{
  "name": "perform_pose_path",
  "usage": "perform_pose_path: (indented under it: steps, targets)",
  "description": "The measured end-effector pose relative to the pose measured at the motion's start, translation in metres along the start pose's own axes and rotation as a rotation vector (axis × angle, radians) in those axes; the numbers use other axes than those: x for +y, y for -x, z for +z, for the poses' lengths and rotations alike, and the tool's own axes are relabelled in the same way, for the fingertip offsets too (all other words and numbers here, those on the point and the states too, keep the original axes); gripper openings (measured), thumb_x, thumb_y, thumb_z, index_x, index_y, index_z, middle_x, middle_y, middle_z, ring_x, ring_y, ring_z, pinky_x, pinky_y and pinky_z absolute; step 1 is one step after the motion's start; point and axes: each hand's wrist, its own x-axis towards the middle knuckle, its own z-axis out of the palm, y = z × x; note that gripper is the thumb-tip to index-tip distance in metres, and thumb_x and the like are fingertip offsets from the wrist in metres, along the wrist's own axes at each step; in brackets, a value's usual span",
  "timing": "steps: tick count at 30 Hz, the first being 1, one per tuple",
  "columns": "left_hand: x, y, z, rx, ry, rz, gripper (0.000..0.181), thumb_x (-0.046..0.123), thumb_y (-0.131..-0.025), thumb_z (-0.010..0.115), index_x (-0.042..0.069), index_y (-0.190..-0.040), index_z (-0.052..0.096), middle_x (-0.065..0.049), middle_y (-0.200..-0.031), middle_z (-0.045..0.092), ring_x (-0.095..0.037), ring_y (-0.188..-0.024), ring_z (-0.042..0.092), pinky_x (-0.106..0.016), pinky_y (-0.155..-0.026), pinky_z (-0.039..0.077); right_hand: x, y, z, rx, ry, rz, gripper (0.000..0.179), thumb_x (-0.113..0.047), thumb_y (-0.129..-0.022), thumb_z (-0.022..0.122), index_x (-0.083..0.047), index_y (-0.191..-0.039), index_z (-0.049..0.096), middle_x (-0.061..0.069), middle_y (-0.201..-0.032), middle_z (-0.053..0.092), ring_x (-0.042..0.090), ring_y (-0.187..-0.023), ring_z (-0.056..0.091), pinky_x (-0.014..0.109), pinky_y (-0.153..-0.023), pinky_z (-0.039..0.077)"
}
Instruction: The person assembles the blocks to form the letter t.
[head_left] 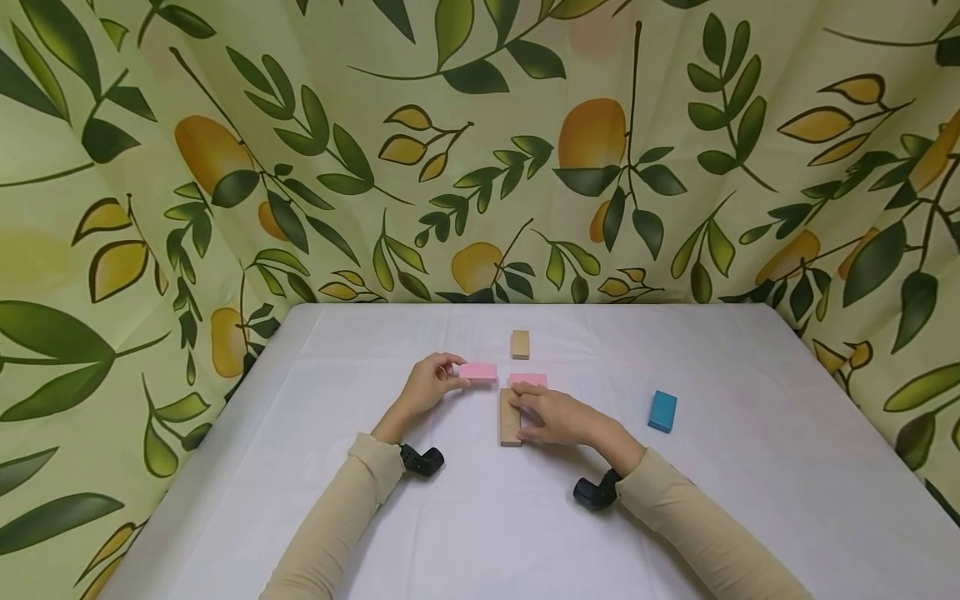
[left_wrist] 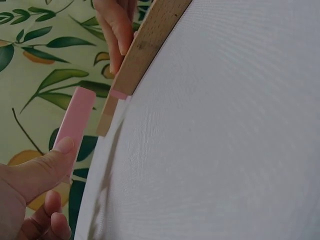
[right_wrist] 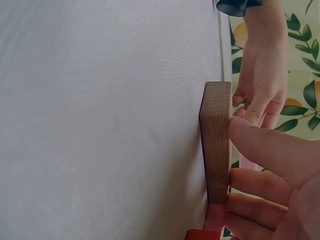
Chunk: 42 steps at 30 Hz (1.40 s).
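My left hand pinches a pink block by its left end, with the thumb lying along it in the left wrist view. My right hand rests its fingertips and thumb on the long wooden block, which lies on the white cloth. Just beyond that block is a second pink block, partly covered by the right fingers. In the right wrist view, a red piece shows at the bottom edge beside the pink one; the right hand hides it from the head view.
A small wooden block stands farther back on the white-covered table. A blue block lies off to the right. Behind the table's far edge hangs a leaf-patterned curtain. A black wrist camera sits at the right cuff.
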Motion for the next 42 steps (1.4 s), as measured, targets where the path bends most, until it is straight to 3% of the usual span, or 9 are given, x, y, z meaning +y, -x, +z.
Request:
perform_pose_path:
  steps: [18, 28, 42]
  targets:
    - [0.007, 0.002, 0.010, 0.004, 0.052, -0.025, 0.031, 0.011, -0.077, 0.079, 0.000, -0.104, 0.070, -0.013, -0.080, 0.056, -0.010, -0.066, 0.040, -0.017, -0.058, 0.031, -0.002, 0.000, 0.000, -0.008, -0.014, -0.003, 0.055, -0.025, -0.089, 0.069, 0.004, -0.133, 0.054, 0.022, -0.152, 0.039, 0.039, -0.139, 0.042, 0.051, -0.112, 0.039]
    - [0.004, 0.001, 0.015, -0.006, 0.025, -0.026, 0.032, 0.013, -0.077, 0.080, 0.002, -0.105, 0.070, -0.004, -0.077, 0.053, -0.009, -0.064, 0.038, -0.017, -0.057, 0.029, -0.001, -0.001, 0.001, -0.004, -0.007, 0.000, 0.055, -0.025, -0.089, 0.069, 0.004, -0.134, 0.053, 0.022, -0.152, 0.039, 0.038, -0.139, 0.042, 0.051, -0.113, 0.039]
    - [0.006, -0.001, 0.018, -0.010, 0.007, -0.037, 0.031, 0.013, -0.077, 0.080, 0.002, -0.104, 0.070, -0.006, -0.076, 0.053, -0.010, -0.065, 0.039, -0.017, -0.058, 0.030, 0.002, -0.003, 0.002, -0.001, 0.005, -0.013, 0.056, -0.025, -0.089, 0.069, 0.003, -0.134, 0.054, 0.022, -0.151, 0.041, 0.039, -0.138, 0.043, 0.051, -0.112, 0.039]
